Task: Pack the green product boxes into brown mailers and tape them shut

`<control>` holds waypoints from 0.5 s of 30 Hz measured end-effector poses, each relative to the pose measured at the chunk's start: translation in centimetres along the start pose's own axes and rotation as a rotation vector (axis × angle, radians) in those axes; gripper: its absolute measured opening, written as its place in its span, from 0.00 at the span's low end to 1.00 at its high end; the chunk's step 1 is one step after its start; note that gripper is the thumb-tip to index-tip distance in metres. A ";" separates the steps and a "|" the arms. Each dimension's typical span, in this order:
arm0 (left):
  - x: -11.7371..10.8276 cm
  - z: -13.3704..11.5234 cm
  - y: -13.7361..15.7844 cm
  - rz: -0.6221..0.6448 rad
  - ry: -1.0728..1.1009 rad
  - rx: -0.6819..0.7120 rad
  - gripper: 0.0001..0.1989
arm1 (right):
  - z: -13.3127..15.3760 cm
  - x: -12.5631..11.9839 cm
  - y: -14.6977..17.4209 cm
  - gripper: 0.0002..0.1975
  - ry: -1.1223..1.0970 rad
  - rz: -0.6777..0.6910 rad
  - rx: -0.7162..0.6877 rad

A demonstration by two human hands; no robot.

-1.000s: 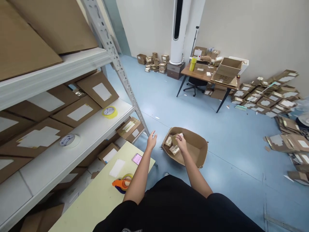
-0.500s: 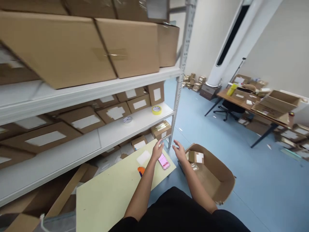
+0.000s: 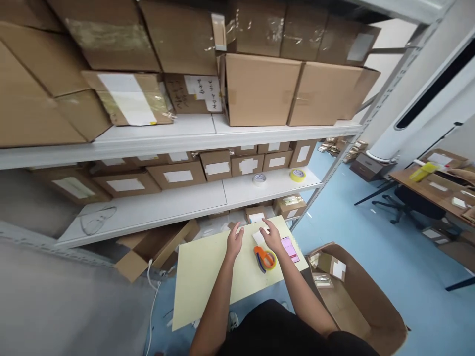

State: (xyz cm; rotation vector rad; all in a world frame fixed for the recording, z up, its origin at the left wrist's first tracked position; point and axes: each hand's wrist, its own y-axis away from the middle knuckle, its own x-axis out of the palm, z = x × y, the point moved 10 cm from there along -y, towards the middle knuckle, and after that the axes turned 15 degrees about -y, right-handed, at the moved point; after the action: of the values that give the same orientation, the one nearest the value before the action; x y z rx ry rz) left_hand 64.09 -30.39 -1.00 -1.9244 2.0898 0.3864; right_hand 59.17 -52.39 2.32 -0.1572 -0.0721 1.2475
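Note:
My left hand [image 3: 235, 241] hovers over the pale yellow table [image 3: 208, 269], fingers apart and nothing in it. Close by on the right, my right hand [image 3: 272, 236] is also open and empty. Between and below them lies an orange tape dispenser [image 3: 264, 258] with a blue part and a yellow roll. A white sheet of paper [image 3: 259, 238] is partly covered by my right hand. Beside my right forearm rests a phone [image 3: 290, 249] with a pink screen.
A metal shelf [image 3: 178, 205] behind the table bears many cardboard boxes, a white tape roll [image 3: 259, 179] and a yellow tape roll [image 3: 297, 175]. On the floor at right stands a large open carton [image 3: 374, 287] with small boxes inside. A white cable [image 3: 151, 306] hangs at left.
The view has swung left, bringing more of the shelf and table into sight. My hands have shifted left relative to the phone and stay open. The tape dispenser now shows fully.

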 end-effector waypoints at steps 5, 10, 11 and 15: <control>-2.8 3.9 1.9 -0.034 0.001 -0.107 0.26 | -3.2 2.0 1.6 0.25 0.024 0.027 0.066; -1.8 6.8 5.4 -0.032 -0.032 -0.200 0.27 | -8.5 -0.5 4.0 0.26 0.121 0.021 0.189; -1.4 7.3 6.3 -0.031 -0.039 -0.216 0.27 | -9.6 -1.3 4.5 0.25 0.137 0.007 0.215; 0.4 9.1 9.7 -0.008 -0.069 -0.262 0.27 | -14.5 -3.5 6.7 0.19 0.172 -0.028 0.355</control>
State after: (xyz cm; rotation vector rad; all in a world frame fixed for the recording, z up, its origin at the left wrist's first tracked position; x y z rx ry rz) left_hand 54.57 -26.57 -9.49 -2.0258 2.0736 0.7469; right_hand 53.83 -54.77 -12.89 0.0444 0.2939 1.1945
